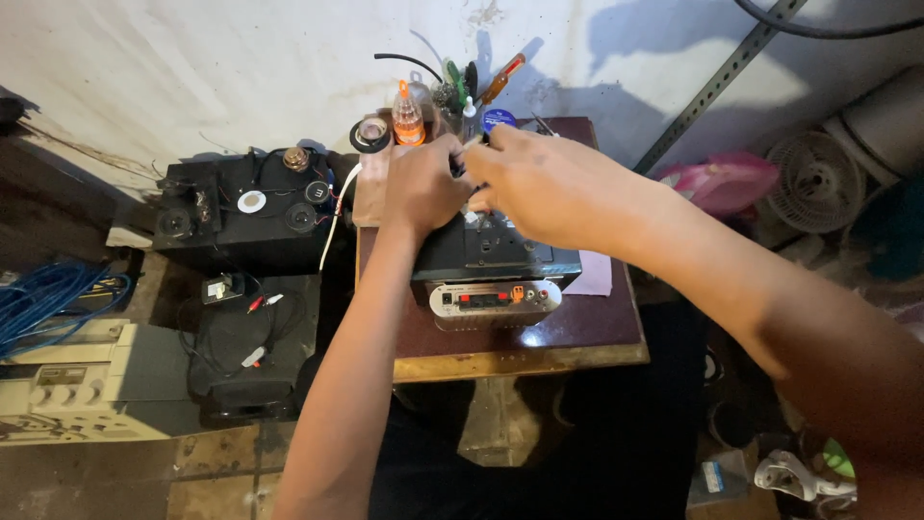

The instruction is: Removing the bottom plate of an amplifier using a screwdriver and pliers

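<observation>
A small black amplifier box (pixel 491 255) with a silver front panel (pixel 496 299) sits on a dark brown wooden table (pixel 577 332). Both hands reach over its far top edge. My left hand (pixel 422 185) rests with curled fingers on the box's back left corner. My right hand (pixel 539 183) comes in from the right and pinches a thin tool whose tip shows near the fingertips. What the fingers touch behind the box is hidden.
Bottles, screwdrivers and a tape roll (pixel 370 135) stand at the table's back. A black speaker box (pixel 250 217) with loose parts sits to the left, blue cable (pixel 48 294) and a beige device (pixel 67 380) further left. A fan (pixel 818 178) and clutter lie at the right.
</observation>
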